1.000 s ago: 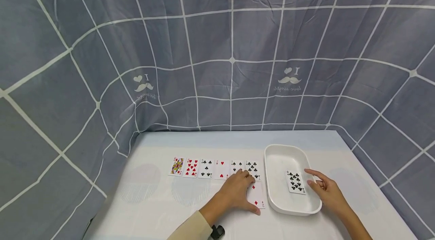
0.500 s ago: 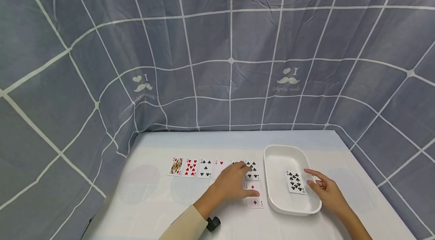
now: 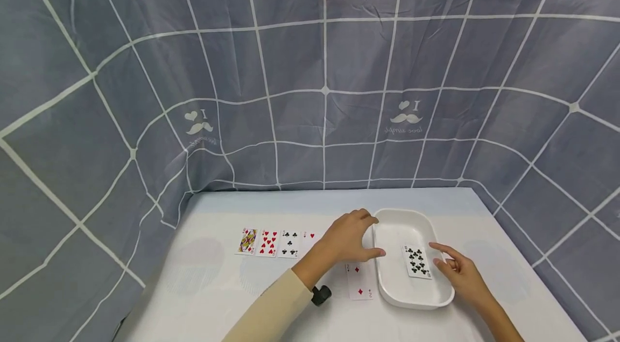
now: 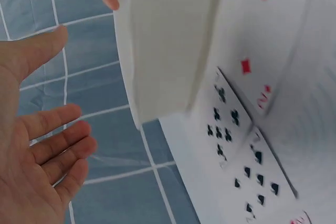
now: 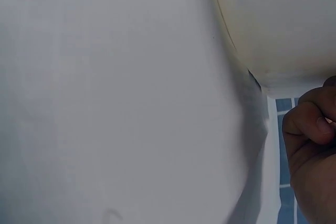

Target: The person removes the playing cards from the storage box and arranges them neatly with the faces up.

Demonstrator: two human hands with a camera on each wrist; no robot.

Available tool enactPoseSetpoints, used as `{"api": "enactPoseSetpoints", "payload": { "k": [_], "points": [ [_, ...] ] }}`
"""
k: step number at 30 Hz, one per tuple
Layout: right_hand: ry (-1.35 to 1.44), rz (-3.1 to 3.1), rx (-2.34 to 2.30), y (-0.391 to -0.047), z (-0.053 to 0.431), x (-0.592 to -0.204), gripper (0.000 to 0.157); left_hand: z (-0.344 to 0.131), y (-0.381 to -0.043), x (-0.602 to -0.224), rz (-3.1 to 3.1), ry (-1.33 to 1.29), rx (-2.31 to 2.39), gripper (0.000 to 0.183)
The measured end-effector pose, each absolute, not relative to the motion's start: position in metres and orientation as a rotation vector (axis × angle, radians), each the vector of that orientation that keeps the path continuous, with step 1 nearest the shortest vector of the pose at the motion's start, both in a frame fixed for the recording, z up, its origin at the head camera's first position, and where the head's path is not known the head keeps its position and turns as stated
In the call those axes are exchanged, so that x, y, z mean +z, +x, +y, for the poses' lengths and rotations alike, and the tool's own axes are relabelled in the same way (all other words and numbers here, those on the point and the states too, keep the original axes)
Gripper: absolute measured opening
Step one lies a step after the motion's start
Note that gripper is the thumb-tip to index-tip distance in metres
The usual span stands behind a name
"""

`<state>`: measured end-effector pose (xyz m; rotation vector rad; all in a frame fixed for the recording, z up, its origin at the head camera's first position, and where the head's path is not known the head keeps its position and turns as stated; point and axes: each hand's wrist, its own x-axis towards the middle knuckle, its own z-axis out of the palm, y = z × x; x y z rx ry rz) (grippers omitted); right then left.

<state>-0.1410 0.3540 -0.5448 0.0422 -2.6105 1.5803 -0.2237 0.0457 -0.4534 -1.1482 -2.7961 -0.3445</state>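
My left hand [image 3: 350, 235] reaches over the left rim of a white tray [image 3: 413, 301], thumb and fingers spread apart. Its palm faces up the tray's side in the left wrist view, with nothing in it. Across the tray, my right hand [image 3: 462, 276] hovers at the right rim, index finger and thumb apart and the other fingers loosely curled. A ten of clubs [image 3: 417, 262] lies face up in the tray. Just left of the tray is a two of diamonds [image 3: 359, 284]. A seven of clubs [image 4: 223, 124] and a seven of spades [image 4: 258, 177] are hidden behind my left hand in the head view.
A row of face-up cards runs leftward: a two of hearts [image 3: 310, 239], a five of clubs [image 3: 289, 245], a red heart card [image 3: 268, 243] and a picture card [image 3: 247, 241]. A grey checked curtain [image 3: 300, 116] hangs behind the white table [image 3: 203, 315].
My left hand has moved from above the sevens and the two of diamonds rightward to the tray's left rim. The right hand stays at the right rim. The view has shifted slightly.
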Motion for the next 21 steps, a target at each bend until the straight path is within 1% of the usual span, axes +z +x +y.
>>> {"api": "enactPoseSetpoints", "payload": {
  "k": [4,11,21],
  "points": [
    [0.039,-2.610,1.578,-0.141,0.354,-0.546,0.042,0.067,-0.226,-0.450,-2.783,-1.197,-0.316,0.073],
    [0.064,-2.602,1.591,-0.141,0.355,-0.547,0.041,0.105,-0.224,-0.444,-2.773,-1.271,-0.208,0.080],
    [0.062,-2.608,1.577,-0.140,0.356,-0.548,0.042,0.147,-0.219,-0.455,-2.852,-1.263,0.183,0.076]
  ]
}}
